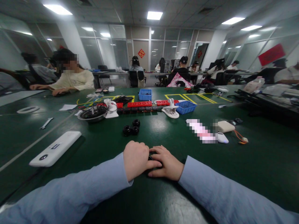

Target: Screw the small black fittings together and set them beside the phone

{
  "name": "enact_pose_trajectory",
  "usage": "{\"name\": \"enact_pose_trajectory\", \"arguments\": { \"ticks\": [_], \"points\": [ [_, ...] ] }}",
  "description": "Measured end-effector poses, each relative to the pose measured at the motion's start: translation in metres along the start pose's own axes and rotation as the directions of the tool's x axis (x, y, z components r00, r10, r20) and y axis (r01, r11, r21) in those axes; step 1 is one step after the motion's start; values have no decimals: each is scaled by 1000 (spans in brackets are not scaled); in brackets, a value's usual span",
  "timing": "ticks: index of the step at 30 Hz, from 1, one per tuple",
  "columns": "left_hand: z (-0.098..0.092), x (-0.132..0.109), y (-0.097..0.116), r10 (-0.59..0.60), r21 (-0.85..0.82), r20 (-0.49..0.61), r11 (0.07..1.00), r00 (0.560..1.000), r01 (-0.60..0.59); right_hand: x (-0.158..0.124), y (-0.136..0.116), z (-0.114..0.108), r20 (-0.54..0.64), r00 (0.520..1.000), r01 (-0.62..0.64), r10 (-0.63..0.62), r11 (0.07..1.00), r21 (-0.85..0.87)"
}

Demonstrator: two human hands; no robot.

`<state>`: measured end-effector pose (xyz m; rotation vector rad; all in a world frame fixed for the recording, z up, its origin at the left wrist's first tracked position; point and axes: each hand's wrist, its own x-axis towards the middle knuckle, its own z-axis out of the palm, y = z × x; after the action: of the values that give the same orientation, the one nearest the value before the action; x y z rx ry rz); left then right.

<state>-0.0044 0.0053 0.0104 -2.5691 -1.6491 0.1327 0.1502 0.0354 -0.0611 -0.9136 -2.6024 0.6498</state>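
Note:
My left hand [137,158] and my right hand [165,163] meet low over the green table, in front of me. Between their fingers shows a bit of a small black piece [150,158]; most of it is hidden, so I cannot tell its full shape. The left hand is curled over it with the thumb pointing right. From the other side, the right hand's bent fingers and thumb close around it. Just beyond the hands sit several small black wheels [135,130], grouped close together.
To the left lie a white power bank [56,149] and a wrench [46,123]. Farther back are a metal bowl [90,115], red blocks in a row [140,104], a white clip stand [171,111] and blue bins [186,107]. A white mouse [222,137] lies right. People sit beyond.

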Motion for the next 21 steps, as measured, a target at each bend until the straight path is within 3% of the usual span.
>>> {"name": "enact_pose_trajectory", "arguments": {
  "ticks": [7,10,13,15,17,21],
  "points": [
    [-6,2,-17,-1,-14,12,1000,1000,1,-1,-1,-1,7,999,-37,37,999,23],
    [-14,6,-35,146,-142,-25,979,989,-148,-2,-1,-1,14,1000,-16,15,1000,23],
    [-19,11,-51,404,-354,-56,847,913,-397,-2,-1,-1,-1,1000,-28,28,999,44],
    [-19,15,-58,514,-445,-64,752,855,-486,-2,-1,-1,-35,999,-17,19,998,55],
    [-18,17,-60,573,-485,-43,704,818,-519,-2,-2,-1,-62,998,-1,4,999,54],
    [-12,18,-54,617,-474,54,707,785,-524,-1,-2,-1,-66,998,1,4,998,69]
  ]
}}
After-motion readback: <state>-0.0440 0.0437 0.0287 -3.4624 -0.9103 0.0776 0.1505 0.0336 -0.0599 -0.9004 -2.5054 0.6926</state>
